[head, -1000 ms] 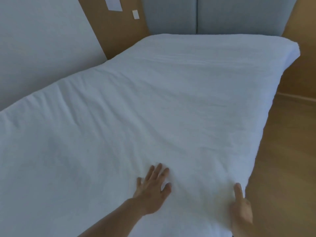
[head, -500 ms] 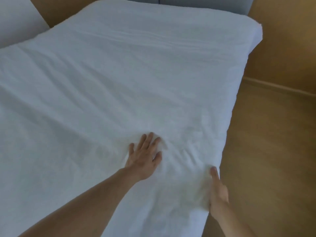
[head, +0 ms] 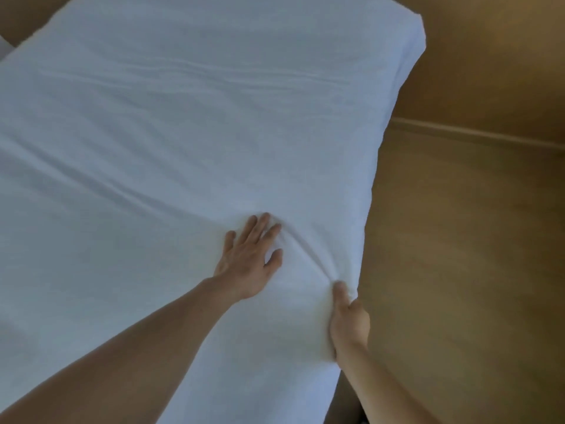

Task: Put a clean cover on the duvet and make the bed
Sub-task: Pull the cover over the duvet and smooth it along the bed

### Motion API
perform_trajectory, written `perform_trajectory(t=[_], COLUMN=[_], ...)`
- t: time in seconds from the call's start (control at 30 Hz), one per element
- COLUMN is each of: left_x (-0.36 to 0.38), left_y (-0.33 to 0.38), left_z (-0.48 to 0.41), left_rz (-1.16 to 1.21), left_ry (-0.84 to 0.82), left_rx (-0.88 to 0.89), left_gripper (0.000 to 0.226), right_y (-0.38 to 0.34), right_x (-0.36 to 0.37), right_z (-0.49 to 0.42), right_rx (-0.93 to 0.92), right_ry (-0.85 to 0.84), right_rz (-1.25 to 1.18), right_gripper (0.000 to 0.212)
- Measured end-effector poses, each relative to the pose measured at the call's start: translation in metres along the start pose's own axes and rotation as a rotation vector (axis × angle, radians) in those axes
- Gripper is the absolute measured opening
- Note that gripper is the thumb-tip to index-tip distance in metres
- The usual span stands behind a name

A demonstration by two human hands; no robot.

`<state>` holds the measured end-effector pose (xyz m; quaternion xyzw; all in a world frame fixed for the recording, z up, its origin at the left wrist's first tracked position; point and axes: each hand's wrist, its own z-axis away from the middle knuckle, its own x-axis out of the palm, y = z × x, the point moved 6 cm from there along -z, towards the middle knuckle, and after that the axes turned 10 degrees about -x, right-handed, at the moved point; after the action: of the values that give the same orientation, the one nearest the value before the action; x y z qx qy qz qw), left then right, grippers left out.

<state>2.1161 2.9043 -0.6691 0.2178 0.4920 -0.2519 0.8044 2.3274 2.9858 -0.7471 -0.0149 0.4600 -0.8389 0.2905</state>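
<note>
Two bare hands work the right edge of a white duvet [head: 198, 117].
Spread out flat, the duvet fills the left and centre of the frame. Left hand [head: 249, 261] lies on it at lower centre, fingers straight and splayed, pressing down. Right hand [head: 348, 319] grasps the duvet's edge just beside it, thumb on top, fingers wrapped under. Creases run between them. Wooden floor [head: 458, 255] shows at right.

One head-worn wide-angle camera looks forward and steeply down from close above the duvet [head: 214, 117], the floor [head: 458, 270] filling frame right.
</note>
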Motion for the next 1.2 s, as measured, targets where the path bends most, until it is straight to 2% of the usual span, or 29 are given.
perform_trajectory(t=[0.07, 0.17, 0.33, 0.47, 0.53, 0.63, 0.77, 0.83, 0.9, 1.07, 1.2], left_x=[-0.013, -0.028, -0.053, -0.069, -0.068, -0.077, -0.09, -0.097, -0.108, -0.126, -0.14], left_y=[0.005, 0.01, 0.028, 0.05, 0.056, 0.055, 0.057, 0.06, 0.063, 0.082, 0.093], left_z=[-0.023, -0.048, -0.085, -0.126, -0.146, -0.182, -0.222, -0.24, -0.259, -0.293, -0.327], left_rz=[-0.001, -0.003, 0.015, 0.012, -0.026, -0.057, -0.023, -0.033, -0.023, 0.013, 0.032], left_ry=[0.004, 0.031, 0.112, 0.181, 0.177, 0.251, 0.276, 0.257, 0.25, 0.241, 0.226], left_rx=[-0.021, -0.057, -0.09, -0.087, -0.064, -0.04, -0.03, -0.024, -0.044, -0.033, -0.056], left_gripper=[0.067, 0.076, 0.089, 0.086, 0.083, 0.077, 0.075, 0.078, 0.081, 0.082, 0.083], right_y=[-0.012, -0.061, -0.144, -0.133, -0.122, -0.127, -0.196, -0.241, -0.266, -0.248, -0.253], right_x=[0.003, 0.002, 0.028, -0.007, -0.012, -0.002, 0.001, 0.017, 0.027, -0.018, -0.017], right_z=[-0.017, -0.07, -0.157, -0.172, -0.173, -0.185, -0.25, -0.282, -0.302, -0.316, -0.321], right_rx=[0.038, 0.044, 0.033, -0.09, -0.067, -0.014, 0.026, -0.016, -0.056, -0.121, -0.058], right_ry=[-0.042, -0.058, -0.047, 0.075, 0.075, 0.055, 0.103, 0.042, 0.036, 0.231, 0.165], right_rz=[0.02, -0.062, -0.189, -0.057, 0.044, 0.033, -0.044, -0.145, -0.132, -0.018, -0.018], right_gripper=[0.049, 0.063, 0.065, 0.044, 0.045, 0.053, 0.064, 0.063, 0.055, 0.041, 0.051])
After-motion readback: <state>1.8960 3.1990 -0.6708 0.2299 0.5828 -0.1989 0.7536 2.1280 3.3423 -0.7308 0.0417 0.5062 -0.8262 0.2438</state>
